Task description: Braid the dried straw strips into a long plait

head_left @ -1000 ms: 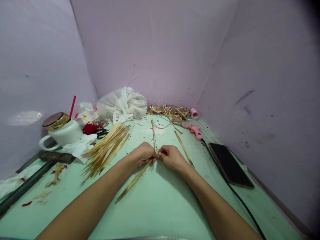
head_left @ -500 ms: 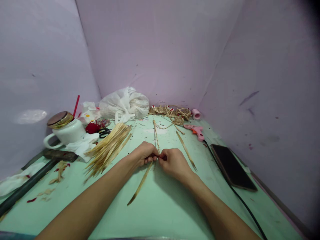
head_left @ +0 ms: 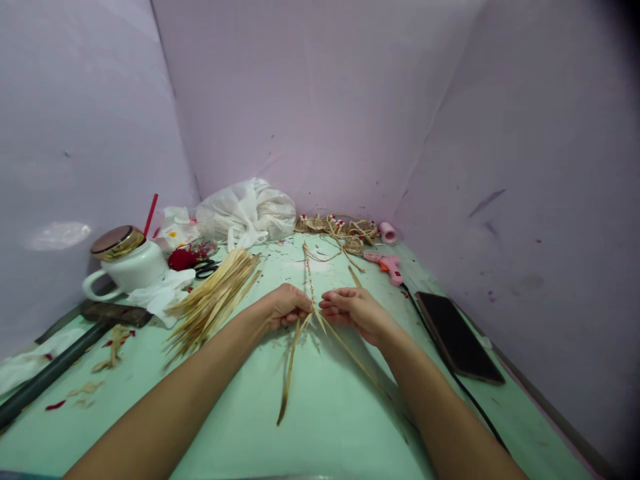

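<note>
Straw-coloured and thin, the braided cord (head_left: pixel 309 270) ran down the middle of the pale green tabletop (head_left: pixel 260 427), its loose flat strands (head_left: pixel 289 380) fanning towards the near side; the left hand (head_left: pixel 287 305) pinched its lower end between closed fingers, while the right hand (head_left: pixel 353 310), loosely open, hovered just beside it, near the dry straw bundle's opposite side, where a pink glue gun (head_left: pixel 387 265) lay

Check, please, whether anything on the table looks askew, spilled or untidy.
The round brown-and-gold piece, perhaps a lid, sits tilted on the white mug, so looks askew. Dry scraps and a red bit lie loose near the hammer, looking untidy. I see no spilled liquid.
</note>
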`<state>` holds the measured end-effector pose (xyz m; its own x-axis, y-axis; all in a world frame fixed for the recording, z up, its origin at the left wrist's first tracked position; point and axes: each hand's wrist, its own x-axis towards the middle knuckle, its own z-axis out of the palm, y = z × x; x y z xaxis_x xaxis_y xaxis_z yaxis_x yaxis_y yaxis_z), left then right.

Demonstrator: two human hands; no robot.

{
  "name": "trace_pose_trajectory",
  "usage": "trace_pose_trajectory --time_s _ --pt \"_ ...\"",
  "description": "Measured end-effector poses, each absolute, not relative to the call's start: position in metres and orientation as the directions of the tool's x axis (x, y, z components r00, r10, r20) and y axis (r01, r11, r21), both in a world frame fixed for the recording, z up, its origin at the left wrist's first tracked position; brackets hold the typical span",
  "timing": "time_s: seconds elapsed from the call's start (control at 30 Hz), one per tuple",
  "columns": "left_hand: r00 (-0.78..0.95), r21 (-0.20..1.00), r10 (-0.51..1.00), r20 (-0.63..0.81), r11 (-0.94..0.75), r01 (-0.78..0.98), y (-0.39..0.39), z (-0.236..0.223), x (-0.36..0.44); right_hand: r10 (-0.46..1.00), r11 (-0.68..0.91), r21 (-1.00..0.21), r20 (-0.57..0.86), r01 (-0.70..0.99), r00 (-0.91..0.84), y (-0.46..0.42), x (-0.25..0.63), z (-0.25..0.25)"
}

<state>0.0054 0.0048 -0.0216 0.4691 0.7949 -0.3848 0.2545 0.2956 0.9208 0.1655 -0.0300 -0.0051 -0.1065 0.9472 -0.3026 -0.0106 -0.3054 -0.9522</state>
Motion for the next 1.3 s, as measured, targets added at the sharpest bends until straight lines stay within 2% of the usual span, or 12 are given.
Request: trace_pose_trajectory --time_s 0.1,0.17,0.33,0.53,0.73,0.83,0.97,1.03,1.1,1.17,1.23,1.3 --pt "0.467 0.921 0.799 -0.380 0.277 0.275 0.005 -0.025 0.005 0.888 -0.400 -0.914 -0.368 -0.068 -0.275 -0.033 0.155 -0.010" --pt "0.457 0.916 0.803 -0.382 0.264 0.302 0.006 -0.027 0.005 0.880 -0.407 -0.911 -0.373 -0.061 -0.295 -0.034 0.149 -0.015" --pt "0.435 0.888 0.804 -0.406 0.235 0.395 0.006 -0.027 0.004 0.912 -0.365 -0.931 -0.361 0.015 -0.195 -0.032 0.145 -0.021" --pt "0.417 0.856 0.823 -0.387 0.152 0.493 0.003 -0.018 0.006 0.938 -0.321 -0.926 -0.340 0.201 -0.068 -0.029 0.146 -0.026" --pt "0.275 0.712 0.869 -0.411 0.117 0.693 -0.007 0.004 0.005 0.944 -0.305 -0.932 -0.323 0.195 -0.066 -0.029 0.145 -0.027" --pt "0.245 0.657 0.914 -0.324 0.031 0.753 -0.022 0.007 0.015 0.932 -0.346 -0.932 -0.355 0.107 -0.079 -0.030 0.145 -0.027" --pt "0.191 0.556 0.980 -0.055 -0.129 0.821 -0.041 0.000 0.031 0.921 -0.382 -0.924 -0.380 0.001 -0.089 -0.029 0.146 -0.030" --pt "0.214 0.550 0.977 -0.013 -0.172 0.817 -0.042 -0.001 0.032 0.917 -0.388 -0.921 -0.382 -0.037 -0.116 -0.028 0.148 -0.031" --pt "0.236 0.605 0.967 -0.100 -0.129 0.785 -0.035 0.002 0.027 0.909 -0.392 -0.918 -0.379 -0.051 -0.172 -0.028 0.150 -0.030" --pt "0.194 0.709 0.956 -0.220 0.020 0.705 -0.025 0.008 0.020 0.897 -0.394 -0.918 -0.375 -0.040 -0.232 -0.028 0.152 -0.029" --pt "0.170 0.811 0.927 -0.334 0.191 0.554 -0.016 0.011 0.014 0.886 -0.398 -0.917 -0.378 -0.023 -0.268 -0.028 0.153 -0.027" --pt "0.249 0.843 0.846 -0.471 0.349 0.409 -0.010 0.009 0.012 0.883 -0.392 -0.920 -0.370 -0.023 -0.289 -0.028 0.153 -0.026"
